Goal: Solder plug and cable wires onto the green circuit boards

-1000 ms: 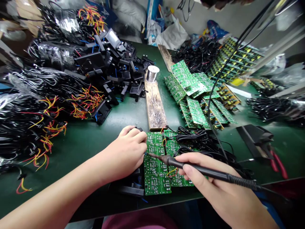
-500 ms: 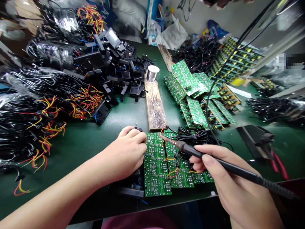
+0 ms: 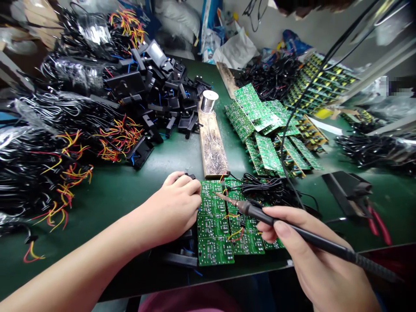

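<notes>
My right hand (image 3: 313, 262) grips a soldering iron (image 3: 256, 212) like a pen. Its tip points left, at the upper part of the left column of green circuit boards (image 3: 211, 223); whether it touches cannot be made out. My left hand (image 3: 180, 206) rests at the left edge of these boards with its fingers curled under, hiding whatever is in them. Black plastic cases (image 3: 180, 259) lie under and below that hand. Short red and yellow wires (image 3: 236, 235) stick up from some boards, and a bundle of black cables (image 3: 264, 186) lies behind them.
A solder spool (image 3: 209, 102) stands on a scorched wooden strip (image 3: 212, 145). Black adapter cases (image 3: 172, 93) and cable bundles (image 3: 65, 112) are heaped left. Stacked circuit boards (image 3: 268, 147) sit right, beyond a hanging black cord (image 3: 300, 102). Red-handled pliers (image 3: 378, 221) lie far right.
The soldering iron's tip has moved a little toward me and slightly left over the boards, along with my right hand. My left hand keeps almost the same place.
</notes>
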### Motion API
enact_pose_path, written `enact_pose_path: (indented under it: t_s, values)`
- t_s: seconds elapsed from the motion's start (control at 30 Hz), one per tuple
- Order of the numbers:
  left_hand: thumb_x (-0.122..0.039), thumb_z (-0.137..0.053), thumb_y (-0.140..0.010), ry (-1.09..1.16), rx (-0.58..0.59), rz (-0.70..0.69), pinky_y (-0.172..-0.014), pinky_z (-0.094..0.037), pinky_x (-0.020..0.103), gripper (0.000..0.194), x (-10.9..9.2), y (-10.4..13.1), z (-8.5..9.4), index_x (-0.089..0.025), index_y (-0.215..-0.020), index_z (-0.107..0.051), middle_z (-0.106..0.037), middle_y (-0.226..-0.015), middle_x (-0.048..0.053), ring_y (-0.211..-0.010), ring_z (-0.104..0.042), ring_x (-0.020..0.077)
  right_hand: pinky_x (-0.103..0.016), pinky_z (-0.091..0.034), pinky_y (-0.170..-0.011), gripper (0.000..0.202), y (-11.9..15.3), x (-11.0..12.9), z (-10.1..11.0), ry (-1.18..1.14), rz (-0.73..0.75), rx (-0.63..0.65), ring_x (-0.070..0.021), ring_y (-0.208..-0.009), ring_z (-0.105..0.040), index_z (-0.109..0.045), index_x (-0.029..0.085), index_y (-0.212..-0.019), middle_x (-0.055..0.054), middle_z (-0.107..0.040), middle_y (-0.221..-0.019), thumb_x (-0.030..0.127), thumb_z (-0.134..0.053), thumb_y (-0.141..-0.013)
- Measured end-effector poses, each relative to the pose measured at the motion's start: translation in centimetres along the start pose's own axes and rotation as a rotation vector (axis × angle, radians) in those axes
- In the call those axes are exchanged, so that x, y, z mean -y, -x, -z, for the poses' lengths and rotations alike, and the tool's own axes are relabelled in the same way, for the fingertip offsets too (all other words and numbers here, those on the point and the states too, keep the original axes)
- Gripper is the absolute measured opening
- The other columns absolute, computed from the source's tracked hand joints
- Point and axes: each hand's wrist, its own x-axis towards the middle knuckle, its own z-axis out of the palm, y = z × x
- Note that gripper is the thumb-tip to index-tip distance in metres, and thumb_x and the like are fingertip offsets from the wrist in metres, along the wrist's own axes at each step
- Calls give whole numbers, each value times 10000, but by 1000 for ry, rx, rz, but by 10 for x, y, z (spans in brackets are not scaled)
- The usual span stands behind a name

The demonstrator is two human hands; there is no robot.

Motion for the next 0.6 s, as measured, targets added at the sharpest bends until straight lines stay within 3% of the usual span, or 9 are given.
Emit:
enact_pose_path:
  t_s: [0.6]
  values:
    - [-305, -590, -1023, -47, -21, -26, -1172, -358, 520, 234, 0, 1, -2, -196, -852, -707, -673, -1071, 60, -1082, -585, 261, -124, -656, -746, 157, 7, 7, -2, -50, 32, -2, -124, -800, -805, -767, 321, -1183, 0, -819, -960, 364, -646, -1093]
